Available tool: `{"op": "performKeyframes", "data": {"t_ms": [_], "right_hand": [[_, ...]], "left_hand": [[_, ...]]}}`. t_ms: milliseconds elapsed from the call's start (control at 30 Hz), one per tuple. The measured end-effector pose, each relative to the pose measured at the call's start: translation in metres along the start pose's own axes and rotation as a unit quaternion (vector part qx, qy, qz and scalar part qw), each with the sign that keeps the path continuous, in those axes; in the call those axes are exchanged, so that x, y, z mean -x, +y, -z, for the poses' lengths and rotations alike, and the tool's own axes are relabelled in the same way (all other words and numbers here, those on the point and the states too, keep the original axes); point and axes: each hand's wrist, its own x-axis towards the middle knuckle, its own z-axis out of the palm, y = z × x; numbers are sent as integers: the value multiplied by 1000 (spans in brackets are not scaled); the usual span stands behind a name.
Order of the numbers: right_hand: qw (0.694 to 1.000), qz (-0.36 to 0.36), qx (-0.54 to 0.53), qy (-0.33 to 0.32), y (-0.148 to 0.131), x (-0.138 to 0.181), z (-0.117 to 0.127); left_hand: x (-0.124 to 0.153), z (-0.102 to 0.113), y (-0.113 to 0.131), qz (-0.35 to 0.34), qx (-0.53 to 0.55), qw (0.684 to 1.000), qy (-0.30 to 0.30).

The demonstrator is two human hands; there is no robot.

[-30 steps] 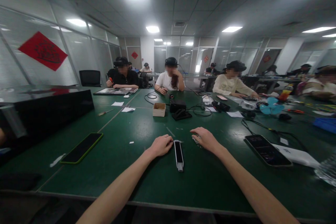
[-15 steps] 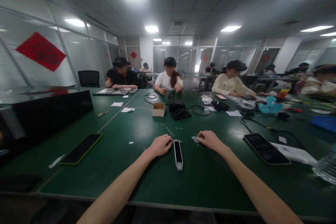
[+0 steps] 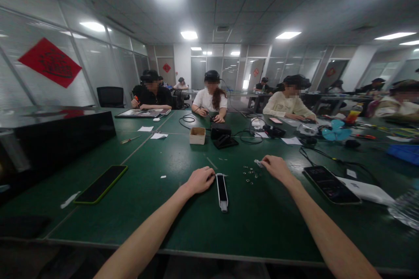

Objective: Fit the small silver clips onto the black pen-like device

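Observation:
My left hand (image 3: 200, 179) rests on the green table (image 3: 183, 226) with its fingers curled, touching the far end of a narrow white device with a black face (image 3: 222, 192). My right hand (image 3: 274, 167) lies further right, fingers pinched on a small flat metal piece (image 3: 258, 163). Between the hands several tiny metal parts (image 3: 250, 172) lie scattered on the table.
A black phone (image 3: 330, 184) lies right of my right hand beside a white flat box (image 3: 369, 192). A green-cased phone (image 3: 101, 184) lies to the left, a black case (image 3: 55, 135) behind it. A cardboard box (image 3: 198, 135), cables and other people working sit at the far side.
My right hand has moved to the right with the small metal piece, uncovering the scattered tiny parts. The left hand has stayed at the white device.

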Motion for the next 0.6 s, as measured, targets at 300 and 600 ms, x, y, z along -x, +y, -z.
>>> {"op": "performKeyframes", "data": {"t_ms": [300,600], "right_hand": [[997,-41,31,-58,19,-5,-11],[984,65,-6,-166,-2,3,3]], "left_hand": [[0,-3,-3,-11,0,1000,15],[0,-2,-1,-9,-8,1000,10]]}}
